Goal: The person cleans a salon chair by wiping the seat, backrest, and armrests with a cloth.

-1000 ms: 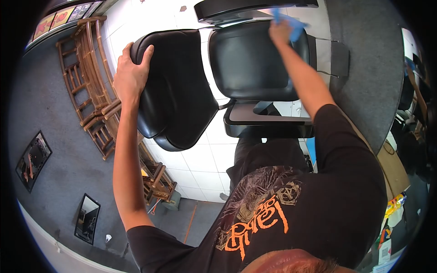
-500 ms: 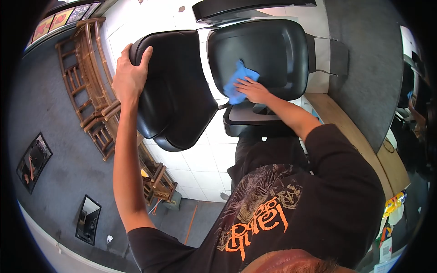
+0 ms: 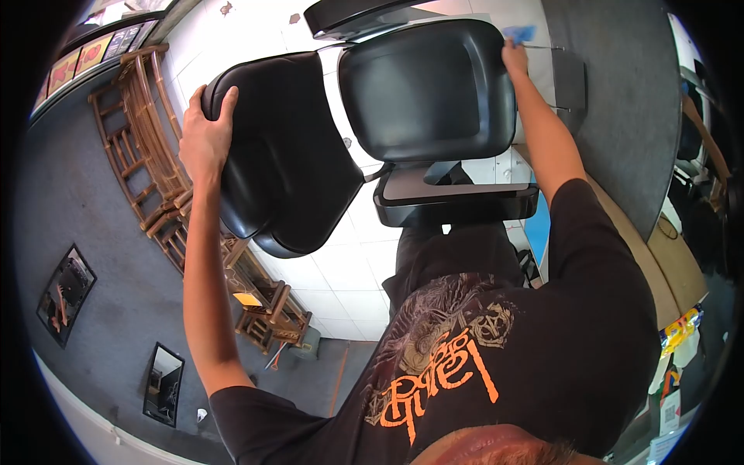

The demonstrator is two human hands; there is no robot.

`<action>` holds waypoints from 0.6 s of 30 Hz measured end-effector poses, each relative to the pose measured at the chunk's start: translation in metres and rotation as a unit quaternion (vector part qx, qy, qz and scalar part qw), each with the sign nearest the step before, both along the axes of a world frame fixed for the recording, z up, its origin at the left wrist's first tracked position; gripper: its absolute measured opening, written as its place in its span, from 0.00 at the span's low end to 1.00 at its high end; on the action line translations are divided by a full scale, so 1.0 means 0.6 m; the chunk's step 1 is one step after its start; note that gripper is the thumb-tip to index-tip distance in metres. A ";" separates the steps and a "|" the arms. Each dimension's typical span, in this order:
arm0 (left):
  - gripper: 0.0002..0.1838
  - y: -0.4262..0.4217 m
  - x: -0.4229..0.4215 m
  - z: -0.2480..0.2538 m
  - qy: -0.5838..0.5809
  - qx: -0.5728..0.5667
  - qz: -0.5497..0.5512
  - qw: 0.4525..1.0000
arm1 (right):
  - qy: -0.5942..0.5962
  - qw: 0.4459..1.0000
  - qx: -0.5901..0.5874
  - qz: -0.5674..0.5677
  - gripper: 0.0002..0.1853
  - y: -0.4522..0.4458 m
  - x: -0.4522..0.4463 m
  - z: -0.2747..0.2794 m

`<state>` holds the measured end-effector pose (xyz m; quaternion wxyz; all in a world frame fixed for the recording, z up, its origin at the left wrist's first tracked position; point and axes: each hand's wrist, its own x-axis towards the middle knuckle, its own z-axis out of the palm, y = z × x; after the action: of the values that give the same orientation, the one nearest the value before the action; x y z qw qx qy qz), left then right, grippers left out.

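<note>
A black padded salon chair fills the upper middle of the head view, its seat (image 3: 426, 93) to the right of its backrest (image 3: 283, 147). My left hand (image 3: 206, 147) grips the backrest's top edge, thumb on the front and fingers over the far side. Out past the seat's front edge, my right hand (image 3: 514, 59) holds a blue cloth (image 3: 521, 35), which is smeared by motion. Part of that hand's grip is hard to make out. One black armrest (image 3: 457, 205) is close to my body, and the other armrest (image 3: 341, 19) lies on the far side.
A bamboo bench (image 3: 143, 132) stands along the left by a grey wall. White tiles (image 3: 341, 287) cover the floor around the chair. To the right are a footrest (image 3: 570, 81) and a wooden ledge (image 3: 643, 256). Small mirrors (image 3: 163, 384) hang at lower left.
My right hand has carried the blue cloth from the seat's near-left part to beyond its front edge. The left hand keeps its hold on the backrest. The view has shifted slightly.
</note>
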<state>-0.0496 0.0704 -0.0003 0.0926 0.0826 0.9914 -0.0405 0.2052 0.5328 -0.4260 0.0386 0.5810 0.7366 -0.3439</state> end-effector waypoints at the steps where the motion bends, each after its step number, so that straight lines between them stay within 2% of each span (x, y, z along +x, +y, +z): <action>1: 0.45 0.000 -0.001 -0.001 -0.001 -0.002 -0.002 1.000 | -0.017 0.999 0.006 0.037 0.26 -0.011 -0.006 0.002; 3: 0.45 0.003 -0.002 0.000 0.003 -0.001 -0.010 1.000 | 0.152 0.963 0.190 0.116 0.25 -0.076 0.042 -0.013; 4: 0.44 0.002 -0.001 0.000 0.005 -0.001 -0.011 1.000 | 0.125 0.964 0.195 0.133 0.26 -0.108 0.079 -0.007; 6: 0.45 0.001 0.001 0.001 0.010 0.009 -0.018 1.000 | 0.142 0.938 0.252 0.189 0.27 -0.163 0.178 0.010; 8: 0.45 0.000 0.000 0.000 0.014 0.012 -0.023 1.000 | 0.095 0.975 0.175 0.095 0.30 -0.225 0.265 0.021; 9: 0.45 0.000 -0.001 -0.001 0.016 0.010 -0.024 1.000 | 0.042 0.993 0.113 -0.013 0.29 -0.252 0.295 0.028; 10: 0.45 0.000 0.000 -0.001 0.018 0.008 -0.025 0.999 | -0.012 0.991 0.048 -0.121 0.28 -0.273 0.315 0.032; 12: 0.46 0.003 0.001 0.003 0.008 0.002 -0.014 1.000 | -0.041 0.947 -0.024 -0.318 0.25 -0.309 0.324 0.039; 13: 0.46 0.004 0.000 0.003 0.005 0.001 -0.010 1.000 | -0.112 0.966 -0.047 -0.229 0.24 -0.322 0.319 0.038; 15: 0.46 0.000 -0.002 0.000 0.008 0.011 -0.004 1.000 | -0.250 0.963 -0.090 -0.044 0.23 -0.366 0.293 0.051; 16: 0.46 -0.001 -0.002 -0.001 0.008 0.016 -0.001 1.000 | -0.315 0.941 -0.110 0.050 0.22 -0.392 0.278 0.058; 18: 0.47 0.001 0.000 0.001 0.005 0.012 0.003 1.000 | -0.431 0.860 -0.146 0.232 0.21 -0.450 0.242 0.079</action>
<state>-0.0497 0.0708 0.0002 0.0871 0.0805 0.9925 -0.0291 0.3505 0.2626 -0.3788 0.5149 0.4711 0.7015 -0.1441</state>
